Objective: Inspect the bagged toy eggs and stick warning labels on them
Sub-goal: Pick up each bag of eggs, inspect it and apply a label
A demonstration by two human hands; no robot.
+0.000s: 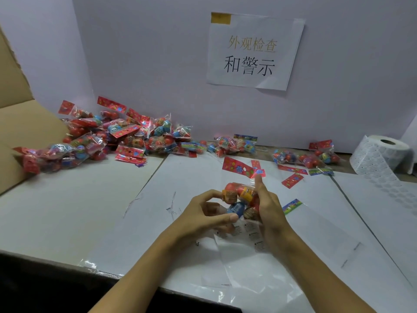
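A clear bag of toy eggs [240, 199], red, orange and blue, with a red header card at its top, is held above the middle of the white table. My left hand [203, 213] curls round its left and lower side, thumb against the blue egg. My right hand [268, 206] grips its right side, fingers pointing up toward the card. A strip of warning labels [243, 233] on clear backing lies on the table just beneath my hands.
A big pile of bagged eggs [117, 134] lies at the back left beside a cardboard box [20, 123]. More bags [316, 158] sit at the back right. A roll of labels [381, 154] stands far right. A paper sign [252, 53] hangs on the back wall.
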